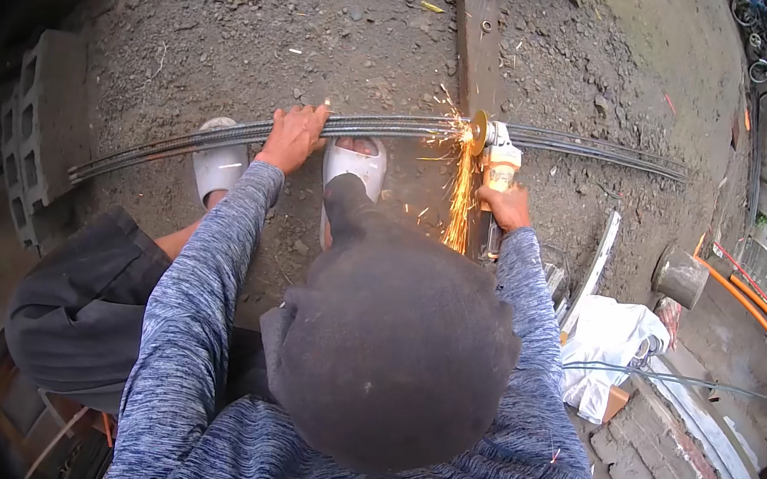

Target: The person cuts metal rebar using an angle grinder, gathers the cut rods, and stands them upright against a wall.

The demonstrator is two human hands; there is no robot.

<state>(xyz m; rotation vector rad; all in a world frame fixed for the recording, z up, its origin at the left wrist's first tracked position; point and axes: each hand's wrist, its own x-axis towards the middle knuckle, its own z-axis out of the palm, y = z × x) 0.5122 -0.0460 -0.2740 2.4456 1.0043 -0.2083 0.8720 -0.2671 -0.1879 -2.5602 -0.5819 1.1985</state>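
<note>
A bundle of thin steel rebar (369,127) lies across the view in a shallow curve. My left hand (293,137) is closed around the bars left of the middle, with the thumb side toward the sparks. In my right hand (505,207) is an angle grinder (502,166) with an orange-yellow body, held by its grip. Its yellowish disc (480,134) is at the bars, and bright sparks (461,196) stream down and to the left from there. How deep the disc has cut is hidden by the sparks.
A long metal beam (477,40) runs under the bars near the cut. Hollow concrete blocks (33,129) stand at left. A white sack (608,344), a grey cylindrical container (683,275) and orange pipes (753,314) lie at right. White sandals (357,164) are close to the bars.
</note>
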